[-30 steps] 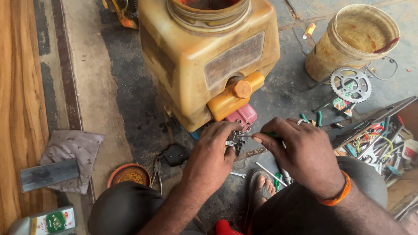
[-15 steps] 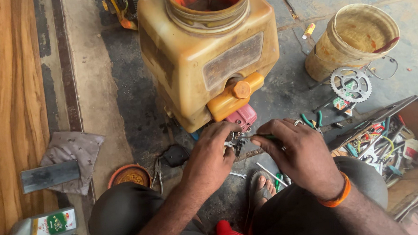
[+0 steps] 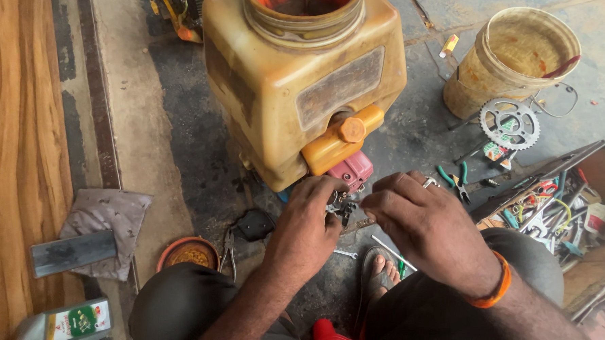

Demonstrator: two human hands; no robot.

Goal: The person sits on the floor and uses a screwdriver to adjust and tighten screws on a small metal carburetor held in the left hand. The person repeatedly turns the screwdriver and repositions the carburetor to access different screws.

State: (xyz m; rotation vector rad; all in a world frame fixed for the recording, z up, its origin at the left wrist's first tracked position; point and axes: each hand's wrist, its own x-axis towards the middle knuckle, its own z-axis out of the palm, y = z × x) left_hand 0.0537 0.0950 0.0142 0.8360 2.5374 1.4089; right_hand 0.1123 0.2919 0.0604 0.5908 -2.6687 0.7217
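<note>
Right hand (image 3: 431, 229) fingers drawn slightly back, spread; left hand (image 3: 308, 227) edged closer onto small metal part (image 3: 340, 207)

Large yellowed plastic tank (image 3: 299, 88) with an orange knob stands on the stained concrete floor (image 3: 145, 143), ahead of the seated person. Small dark metal part (image 3: 340, 207) sits just below the tank's base, between the left hand (image 3: 305, 231) and the right hand (image 3: 427, 229). Worn cream plastic bucket (image 3: 508, 62) stands right of the tank; steel toothed sprocket (image 3: 509, 123) lies just before it. Open wooden toolbox (image 3: 576, 212) sits far right. Grey folded cloth (image 3: 107, 219) lies left, a flat dark metal bar (image 3: 73, 253) on it. Grey plastic oil bottle (image 3: 54, 330) lies nearest, bottom left. Round rusty lid (image 3: 187, 252) rests beside the left knee.
</note>
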